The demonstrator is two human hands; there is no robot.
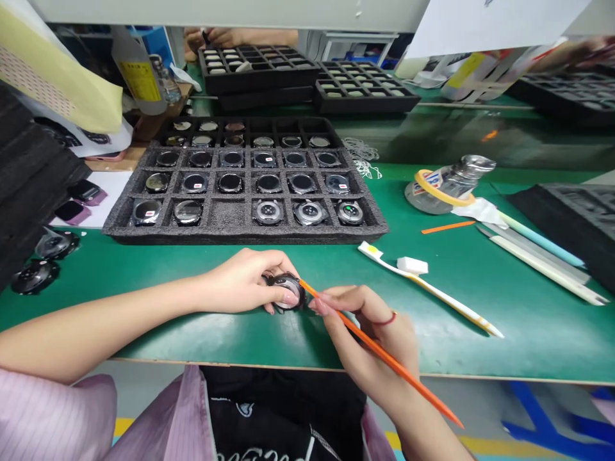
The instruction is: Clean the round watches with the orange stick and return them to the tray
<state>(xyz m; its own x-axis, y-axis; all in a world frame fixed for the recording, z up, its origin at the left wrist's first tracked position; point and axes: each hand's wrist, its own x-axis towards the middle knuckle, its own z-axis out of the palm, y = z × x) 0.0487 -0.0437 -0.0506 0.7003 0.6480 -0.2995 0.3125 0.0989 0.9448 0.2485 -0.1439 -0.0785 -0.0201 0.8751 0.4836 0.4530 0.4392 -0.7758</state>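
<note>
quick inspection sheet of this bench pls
surface: green workbench, front edge just before the person
job's things: round black watch body in the left hand; orange stick in the right hand, tip at the watch's edge
clutter: white-and-yellow toothbrush, glass bottle with yellow tape ring
grips: both bare hands holding
cables: thin white tangle, kind unclear
surroundings: black foam trays of watch parts, co-worker's hands beyond

The left hand (240, 282) covers part of the round watch case (291, 301), whose details are too small to tell. Below the right hand (369, 339), the bottom edge cuts the forearm (427, 435).
</note>
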